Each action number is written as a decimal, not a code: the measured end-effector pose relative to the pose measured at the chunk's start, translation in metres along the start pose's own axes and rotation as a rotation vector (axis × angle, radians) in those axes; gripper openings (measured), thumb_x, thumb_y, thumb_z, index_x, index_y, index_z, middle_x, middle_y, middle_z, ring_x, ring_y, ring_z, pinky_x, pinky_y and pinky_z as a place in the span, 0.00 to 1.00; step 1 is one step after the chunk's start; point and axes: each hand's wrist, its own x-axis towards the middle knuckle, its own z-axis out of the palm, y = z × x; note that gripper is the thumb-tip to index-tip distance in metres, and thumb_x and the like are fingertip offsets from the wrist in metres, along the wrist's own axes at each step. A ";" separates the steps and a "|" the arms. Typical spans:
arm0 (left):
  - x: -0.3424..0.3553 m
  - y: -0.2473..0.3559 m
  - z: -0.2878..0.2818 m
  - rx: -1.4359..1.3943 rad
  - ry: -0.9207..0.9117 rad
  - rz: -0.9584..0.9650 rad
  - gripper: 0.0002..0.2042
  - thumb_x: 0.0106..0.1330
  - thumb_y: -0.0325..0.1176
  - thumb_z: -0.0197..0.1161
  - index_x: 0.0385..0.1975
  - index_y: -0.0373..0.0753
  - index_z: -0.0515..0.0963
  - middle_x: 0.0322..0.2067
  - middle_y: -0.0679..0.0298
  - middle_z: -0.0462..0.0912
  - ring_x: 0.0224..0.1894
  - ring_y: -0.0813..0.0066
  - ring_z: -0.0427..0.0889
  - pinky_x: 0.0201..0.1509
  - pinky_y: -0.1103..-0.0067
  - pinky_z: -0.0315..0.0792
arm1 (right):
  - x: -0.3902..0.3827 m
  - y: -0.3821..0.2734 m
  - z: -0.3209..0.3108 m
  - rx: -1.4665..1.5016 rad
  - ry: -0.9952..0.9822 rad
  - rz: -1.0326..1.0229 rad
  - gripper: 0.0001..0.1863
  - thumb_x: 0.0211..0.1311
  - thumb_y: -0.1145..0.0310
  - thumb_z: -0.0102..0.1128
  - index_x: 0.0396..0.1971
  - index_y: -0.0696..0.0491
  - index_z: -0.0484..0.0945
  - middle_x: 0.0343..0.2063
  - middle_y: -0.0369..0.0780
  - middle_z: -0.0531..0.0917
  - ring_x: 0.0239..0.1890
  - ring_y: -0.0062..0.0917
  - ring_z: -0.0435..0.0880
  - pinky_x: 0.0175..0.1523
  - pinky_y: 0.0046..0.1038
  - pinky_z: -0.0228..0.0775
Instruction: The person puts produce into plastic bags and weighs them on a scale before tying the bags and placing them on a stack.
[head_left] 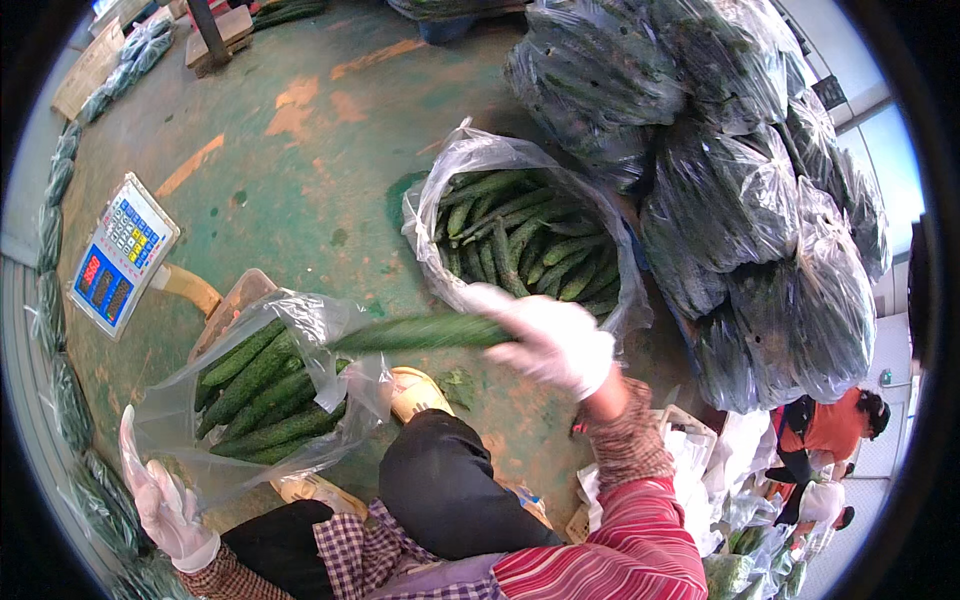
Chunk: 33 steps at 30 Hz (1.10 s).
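Observation:
My right hand (pixel 555 342), in a white glove, is closed round one end of a long green cucumber (pixel 420 333), slightly blurred. The cucumber's other end points left, over the rim of a clear plastic bag (pixel 310 318). Several cucumbers (pixel 262 385) lie side by side in that bag, which rests on the scale platform. My left hand (pixel 170 508), also gloved, is at the bag's near left edge with its fingers apart; whether it touches the plastic I cannot tell. Beyond my right hand stands a larger open clear bag (pixel 425 235) full of loose cucumbers (pixel 520 240).
A blue and white scale display (pixel 122 255) stands left, joined to the scale platform (pixel 240 295). Filled cucumber bags (pixel 720 190) are piled high at the right. More bags line the left wall. Two people (pixel 835 430) are at the far right, near a white crate (pixel 690 425).

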 end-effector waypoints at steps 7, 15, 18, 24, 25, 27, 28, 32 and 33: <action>0.000 0.006 -0.020 -0.131 -0.133 -0.041 0.39 0.56 0.18 0.48 0.68 0.35 0.36 0.17 0.64 0.70 0.09 0.88 0.58 0.08 0.88 0.52 | 0.134 -0.099 0.131 0.247 -0.003 -0.599 0.16 0.52 0.71 0.54 0.43 0.55 0.75 0.29 0.47 0.79 0.31 0.43 0.79 0.37 0.41 0.73; 0.004 0.006 -0.005 -0.106 -0.049 -0.009 0.40 0.58 0.17 0.47 0.68 0.39 0.33 0.13 0.69 0.64 0.09 0.86 0.54 0.08 0.85 0.49 | 0.032 0.128 0.143 -0.688 0.616 0.616 0.30 0.47 0.68 0.56 0.54 0.53 0.66 0.46 0.45 0.74 0.42 0.39 0.77 0.40 0.35 0.73; 0.006 0.000 -0.002 -0.112 -0.081 -0.030 0.40 0.57 0.16 0.46 0.68 0.39 0.32 0.16 0.67 0.68 0.09 0.86 0.55 0.09 0.85 0.50 | -0.020 0.180 0.151 -0.232 0.190 0.754 0.35 0.56 0.58 0.60 0.62 0.52 0.58 0.31 0.47 0.81 0.32 0.33 0.81 0.39 0.32 0.74; 0.009 0.003 0.002 -0.171 -0.069 -0.110 0.37 0.60 0.14 0.39 0.69 0.43 0.34 0.48 0.54 0.73 0.13 0.84 0.58 0.12 0.83 0.53 | -0.050 0.140 0.112 1.872 0.653 0.395 0.29 0.67 0.53 0.45 0.60 0.56 0.62 0.27 0.41 0.82 0.16 0.21 0.76 0.20 0.20 0.69; 0.008 0.003 0.007 -0.185 -0.039 -0.126 0.37 0.60 0.14 0.39 0.69 0.43 0.34 0.43 0.56 0.76 0.13 0.84 0.58 0.12 0.83 0.53 | -0.051 0.127 0.098 1.922 0.597 0.326 0.28 0.68 0.54 0.45 0.61 0.56 0.61 0.28 0.42 0.81 0.16 0.21 0.75 0.20 0.21 0.70; 0.011 0.001 -0.016 -0.226 -0.157 -0.083 0.38 0.61 0.14 0.39 0.69 0.43 0.32 0.30 0.61 0.73 0.13 0.84 0.58 0.12 0.83 0.53 | -0.046 0.094 0.079 1.924 0.614 0.182 0.29 0.66 0.54 0.48 0.61 0.56 0.60 0.28 0.42 0.81 0.15 0.22 0.75 0.19 0.21 0.70; 0.013 -0.001 -0.019 -0.255 -0.219 -0.064 0.38 0.61 0.14 0.40 0.69 0.43 0.31 0.23 0.64 0.71 0.13 0.84 0.57 0.12 0.83 0.53 | -0.047 0.086 0.073 1.914 0.627 0.109 0.30 0.65 0.54 0.49 0.62 0.56 0.59 0.28 0.42 0.81 0.15 0.22 0.75 0.18 0.21 0.69; 0.012 0.005 -0.027 -0.305 -0.254 -0.112 0.41 0.58 0.13 0.42 0.68 0.42 0.28 0.20 0.65 0.64 0.15 0.82 0.62 0.14 0.79 0.61 | -0.050 0.095 0.083 2.121 0.487 -0.040 0.37 0.56 0.56 0.60 0.59 0.65 0.59 0.24 0.40 0.75 0.18 0.23 0.73 0.23 0.22 0.68; 0.013 0.003 -0.029 -0.286 -0.267 -0.083 0.41 0.58 0.14 0.42 0.68 0.42 0.28 0.19 0.66 0.63 0.15 0.83 0.62 0.14 0.80 0.60 | -0.049 0.094 0.084 2.148 0.522 -0.061 0.36 0.54 0.61 0.61 0.57 0.67 0.60 0.24 0.39 0.74 0.20 0.23 0.72 0.28 0.23 0.68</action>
